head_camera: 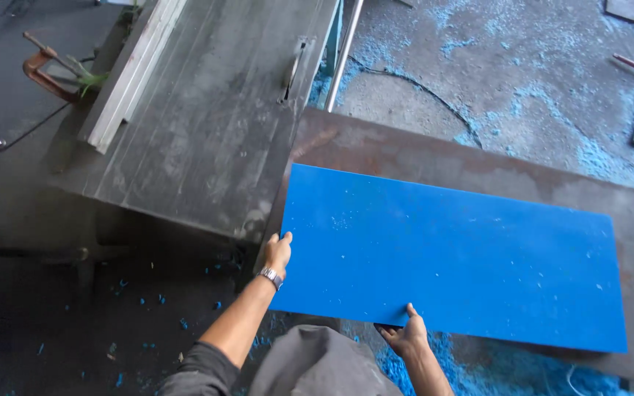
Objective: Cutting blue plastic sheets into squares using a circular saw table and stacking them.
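Right hand (pixel 405 336) pinches near edge of blue panel (pixel 449 253); left hand (pixel 278 253) grips its left end, steadying sheet flat on rusty tabletop (pixel 420 150) beside saw table (pixel 214 110). Blue shavings (pixel 552 95) litter floor.

The panel (pixel 449 257) lies on a metal sheet (pixel 478 165), right of the saw table (pixel 207 132).

Bright blue panel (pixel 449 257), rust-brown plate (pixel 478 158), grey saw table (pixel 207 110), blue shavings (pixel 537 95).
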